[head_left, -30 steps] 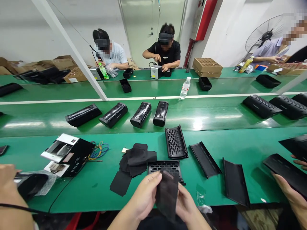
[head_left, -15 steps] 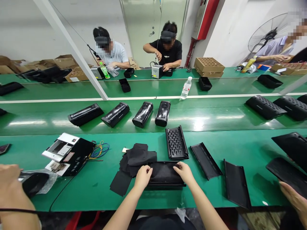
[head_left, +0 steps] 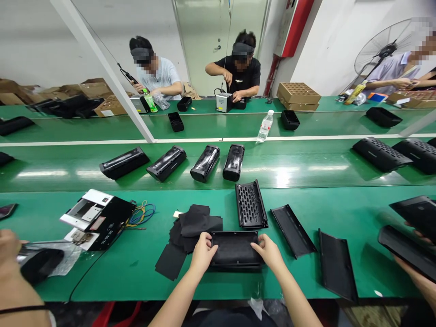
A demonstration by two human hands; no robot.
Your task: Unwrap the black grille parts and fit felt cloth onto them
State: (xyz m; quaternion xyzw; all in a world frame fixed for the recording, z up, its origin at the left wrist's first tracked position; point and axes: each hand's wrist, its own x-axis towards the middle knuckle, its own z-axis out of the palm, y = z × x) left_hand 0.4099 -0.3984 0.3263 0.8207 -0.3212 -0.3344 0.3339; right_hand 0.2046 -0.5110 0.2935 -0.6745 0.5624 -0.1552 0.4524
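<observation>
A black curved plastic panel [head_left: 235, 249] lies at the bench's near edge, its hollow side up and lined with smooth black sheet. My left hand [head_left: 203, 252] grips its left end, thumb on the inner face and fingers round the outer edge. At the right end my right hand [head_left: 268, 250] holds it the same way. Beneath it shows the edge of at least one more black part. Just left of my left hand is a loose pile of thin black sheets [head_left: 195, 227]. Beyond the panel lies a slotted black grille panel [head_left: 252, 204].
Two lined panels [head_left: 293, 230] [head_left: 337, 263] lie to the right. A white-and-black machine [head_left: 97, 215] with coiled wires stands left. Several black speaker housings [head_left: 205, 163] rest on the green conveyor [head_left: 289, 175]. Neighbours' hands [head_left: 417, 277] work at both sides; co-workers sit opposite.
My fingers have shifted from the panel's upper inner corners to its two ends, and its near side now sits tilted up slightly. At right, a neighbour's panels have turned.
</observation>
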